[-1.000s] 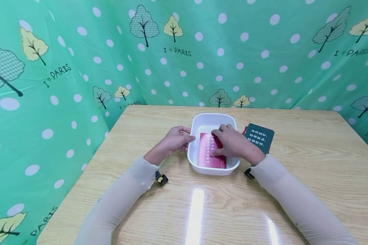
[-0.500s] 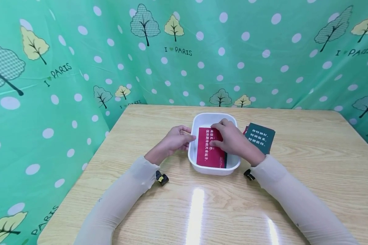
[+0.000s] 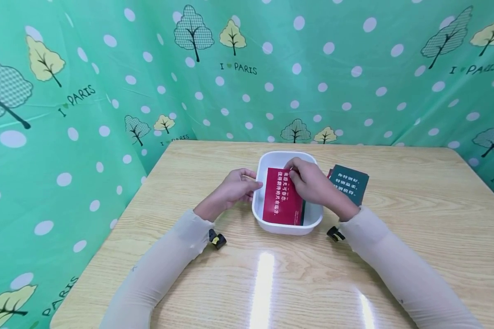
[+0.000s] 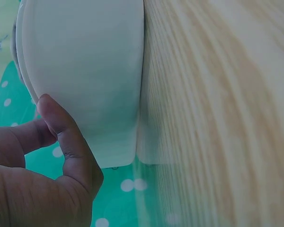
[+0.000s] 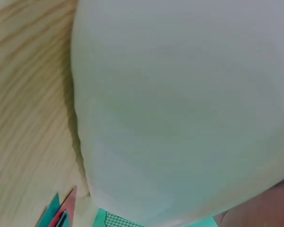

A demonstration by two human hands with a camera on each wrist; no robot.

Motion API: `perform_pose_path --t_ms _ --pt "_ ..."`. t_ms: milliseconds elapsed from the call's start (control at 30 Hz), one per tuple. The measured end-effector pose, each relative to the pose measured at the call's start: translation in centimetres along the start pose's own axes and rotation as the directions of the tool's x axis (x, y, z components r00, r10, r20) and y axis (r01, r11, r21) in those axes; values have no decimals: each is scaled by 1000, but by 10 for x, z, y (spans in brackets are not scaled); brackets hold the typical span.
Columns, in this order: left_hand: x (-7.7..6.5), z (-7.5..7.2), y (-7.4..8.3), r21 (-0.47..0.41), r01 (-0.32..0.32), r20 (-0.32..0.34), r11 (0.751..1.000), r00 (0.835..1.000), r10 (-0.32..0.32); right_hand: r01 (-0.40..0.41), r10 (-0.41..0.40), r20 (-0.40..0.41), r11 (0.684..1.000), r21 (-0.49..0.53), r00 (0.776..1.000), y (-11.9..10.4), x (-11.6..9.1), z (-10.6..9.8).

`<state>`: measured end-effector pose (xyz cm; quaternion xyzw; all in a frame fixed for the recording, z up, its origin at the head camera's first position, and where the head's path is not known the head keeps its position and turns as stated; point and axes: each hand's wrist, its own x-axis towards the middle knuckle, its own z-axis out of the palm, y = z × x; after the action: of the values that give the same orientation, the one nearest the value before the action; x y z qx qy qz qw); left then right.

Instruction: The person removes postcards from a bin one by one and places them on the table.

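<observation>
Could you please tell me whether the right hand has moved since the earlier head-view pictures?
Yes; judged against the table, the right hand has shifted slightly toward its far edge.

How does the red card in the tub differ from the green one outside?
The red card is in the tub; the green card, outside it. The right hand holds the red card; no hand holds the green card. The head view shows print running downward on the red card, crosswise on the green card. Both bear white characters.
</observation>
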<state>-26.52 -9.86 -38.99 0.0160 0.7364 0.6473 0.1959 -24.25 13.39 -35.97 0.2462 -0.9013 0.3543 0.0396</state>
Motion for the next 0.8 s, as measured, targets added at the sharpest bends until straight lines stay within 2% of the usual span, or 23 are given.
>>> perform_pose_path --t_ms 367,800 --pt "1 0 -1 18 9 0 1000 1000 -9 23 -14 -144 998 55 990 -9 -4 -22" --pt "1 0 -1 11 12 -11 1000 1000 -12 93 -71 -343 995 46 937 -2 -9 -61"
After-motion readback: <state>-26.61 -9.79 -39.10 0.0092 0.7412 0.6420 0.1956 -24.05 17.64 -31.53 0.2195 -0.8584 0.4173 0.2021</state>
